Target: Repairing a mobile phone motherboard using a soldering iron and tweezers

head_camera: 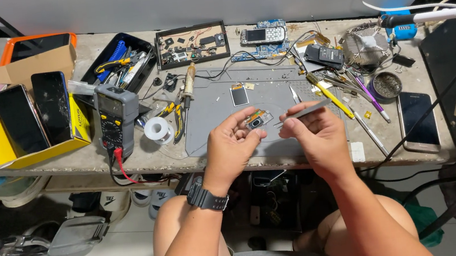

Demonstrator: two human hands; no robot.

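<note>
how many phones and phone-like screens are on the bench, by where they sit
Phones standing in the yellow box: 2, dark screens, at and
Phone lying flat at the right edge: 1
Small keypad phone at the back: 1
Tablet-like device in an orange case: 1
Total: 5

Grey multimeter (pixel 116 113) left of grey mat (pixel 220 111); solder spool (pixel 158 130) between; two phones (pixel 36 114) on yellow box (pixel 79 119).

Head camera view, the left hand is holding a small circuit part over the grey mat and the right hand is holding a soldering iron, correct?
Not quite. In the head view the right hand holds tweezers, not a soldering iron. The left hand does hold the small circuit part over the grey mat.
</note>
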